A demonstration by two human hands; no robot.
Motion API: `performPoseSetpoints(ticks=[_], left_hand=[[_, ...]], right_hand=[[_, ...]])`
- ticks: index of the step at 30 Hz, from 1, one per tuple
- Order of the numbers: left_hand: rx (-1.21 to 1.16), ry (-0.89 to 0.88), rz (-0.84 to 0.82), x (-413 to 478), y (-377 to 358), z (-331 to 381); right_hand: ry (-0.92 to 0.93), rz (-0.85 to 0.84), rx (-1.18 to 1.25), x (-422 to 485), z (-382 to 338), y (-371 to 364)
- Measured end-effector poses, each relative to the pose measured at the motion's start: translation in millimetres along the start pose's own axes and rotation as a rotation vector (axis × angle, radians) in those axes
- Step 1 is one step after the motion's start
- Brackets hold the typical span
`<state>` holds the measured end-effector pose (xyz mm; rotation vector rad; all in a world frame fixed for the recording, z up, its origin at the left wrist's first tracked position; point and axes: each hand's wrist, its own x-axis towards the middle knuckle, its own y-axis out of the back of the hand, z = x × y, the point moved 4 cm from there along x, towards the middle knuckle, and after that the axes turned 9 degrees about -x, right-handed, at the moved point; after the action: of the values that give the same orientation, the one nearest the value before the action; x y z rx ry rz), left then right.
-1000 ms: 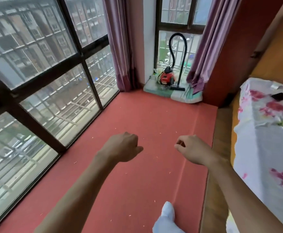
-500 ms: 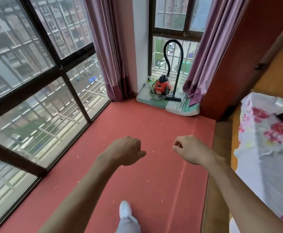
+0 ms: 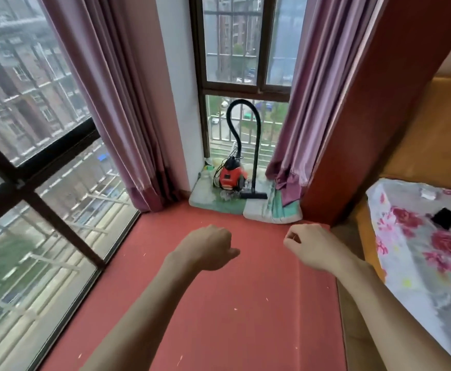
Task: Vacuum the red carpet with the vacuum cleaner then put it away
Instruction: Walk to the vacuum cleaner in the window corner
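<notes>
Both hands are up in front, over the carpet (image 3: 219, 325). The left hand (image 3: 208, 247) is a fist, fingers curled in tight, with nothing in it. The right hand (image 3: 310, 245) has its fingers curled too. It seems to hold nothing, though its inside is hard to see. The vacuum (image 3: 231, 176) sits well past the fingertips, straight ahead, on the cushions (image 3: 211, 203) by the window. Its hose (image 3: 243, 105) loops up over it.

What could go wrong? A thin cord (image 3: 215, 174) lies in a tangle at the vacuum's left side. A fast pull could snag it, or tip the vacuum off the soft cushions. The curtain (image 3: 291, 145) hangs just right of the floor head (image 3: 253, 195), so it could get caught or sucked in. Little bits (image 3: 235, 308) lie on the carpet below the hands. Feet could press them in.

Since half a second ago, the vacuum looks bigger and nearer to the fingers. The white foot at the bottom is gone from view. The hands keep the same curl.
</notes>
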<state>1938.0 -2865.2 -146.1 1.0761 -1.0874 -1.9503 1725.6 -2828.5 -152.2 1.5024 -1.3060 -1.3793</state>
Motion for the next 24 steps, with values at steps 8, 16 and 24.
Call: performPoseSetpoints(ticks=[8,16,24], left_hand=[[0.050,-0.053,-0.015,132.8,59.9,-20.5],[0.039,0.075,-0.036,283.0,112.1,-51.1],[-0.024,0.157,0.058,407.3,188.7,-61.7]], right_hand=[[-0.030,-0.008,-0.003,134.0,1.3,30.2],[0.055,-0.077,-0.049,315.9,28.0,65.0],[0.177,-0.082,-0.096,481.2,34.1,128.3]])
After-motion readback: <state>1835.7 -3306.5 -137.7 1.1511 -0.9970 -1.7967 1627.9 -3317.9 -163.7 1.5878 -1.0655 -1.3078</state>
